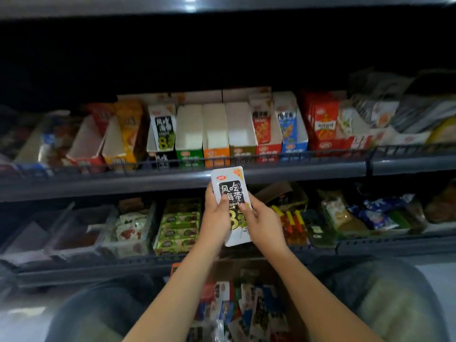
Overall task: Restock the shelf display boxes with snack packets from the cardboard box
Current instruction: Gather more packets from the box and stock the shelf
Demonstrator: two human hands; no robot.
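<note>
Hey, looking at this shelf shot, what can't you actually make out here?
- Head view: the cardboard box shows only partly; both forearms cover its sides.
- The packet has its lower print hidden by the left hand and right hand.
- Far-left and far-right shelf goods are blurred.
- The space above the display boxes is too dark.

My one head camera looks forward and down, close on the shelf point(187, 180). My knees frame the bottom edge.
</note>
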